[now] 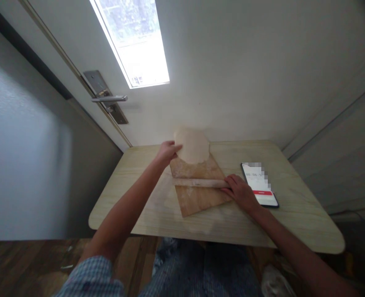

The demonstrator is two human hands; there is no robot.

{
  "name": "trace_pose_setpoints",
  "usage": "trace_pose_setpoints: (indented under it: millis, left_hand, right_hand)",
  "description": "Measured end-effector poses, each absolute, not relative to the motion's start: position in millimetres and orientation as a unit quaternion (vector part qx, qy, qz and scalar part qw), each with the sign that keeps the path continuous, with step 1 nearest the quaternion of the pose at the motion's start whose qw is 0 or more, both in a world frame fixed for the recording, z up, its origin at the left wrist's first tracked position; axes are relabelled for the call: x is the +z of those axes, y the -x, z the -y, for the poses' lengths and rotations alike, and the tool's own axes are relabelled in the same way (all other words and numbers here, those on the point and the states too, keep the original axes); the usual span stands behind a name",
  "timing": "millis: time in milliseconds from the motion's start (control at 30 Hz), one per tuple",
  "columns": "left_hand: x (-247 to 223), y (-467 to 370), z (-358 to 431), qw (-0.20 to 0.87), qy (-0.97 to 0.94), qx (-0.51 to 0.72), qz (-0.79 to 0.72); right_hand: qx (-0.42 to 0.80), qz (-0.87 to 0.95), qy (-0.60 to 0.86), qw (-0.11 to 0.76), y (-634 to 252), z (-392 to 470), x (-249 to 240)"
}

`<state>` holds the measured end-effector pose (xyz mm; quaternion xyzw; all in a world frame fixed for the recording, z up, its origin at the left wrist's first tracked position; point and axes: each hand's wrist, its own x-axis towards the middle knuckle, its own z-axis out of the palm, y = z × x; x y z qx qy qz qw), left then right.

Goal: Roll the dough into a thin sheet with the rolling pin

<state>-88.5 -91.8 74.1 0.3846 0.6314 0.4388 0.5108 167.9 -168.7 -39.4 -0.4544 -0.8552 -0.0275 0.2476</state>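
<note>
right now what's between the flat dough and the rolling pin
A strip of the wooden board, whitish in places, lies between the flat dough and the rolling pin; the head view shows it.

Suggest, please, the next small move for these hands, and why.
Perhaps lower the pale, round dough sheet toward the middle of the brown wooden board: the left hand holds its edge, and it covers only the board's far part.

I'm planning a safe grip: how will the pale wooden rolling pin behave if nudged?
The pale wooden rolling pin would probably roll, being long and apparently round. The right hand at one end may make it pivot instead. It looks rigid, so bending seems unlikely.
</note>
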Motion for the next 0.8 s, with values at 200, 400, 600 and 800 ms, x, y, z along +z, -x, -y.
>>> trace_pose_setpoints:
  millis: [200, 400, 600, 800]
  left_hand:
    - [6.1, 110.1, 116.7, 0.549, -0.317, 0.367, -0.681]
    - [6.4, 111.8, 118.6, 0.575, -0.315, 0.361, -0.663]
    - [3.6, 96.0, 145.1, 0.635, -0.309, 0.310, -0.636]
    - [14.7, 105.3, 165.1, 0.682, -0.490, 0.103, -0.533]
  right_hand:
    - [-0.065, 0.868, 0.424, 0.252, -171.1, 165.8, -39.6]
    - [-0.084, 0.882, 0.387, 0.256, -173.8, 165.4, -41.0]
    - [-0.076, 0.883, 0.386, 0.258, -174.6, 165.7, -43.0]
    - [-0.071, 0.899, 0.371, 0.222, -173.4, 164.8, -40.7]
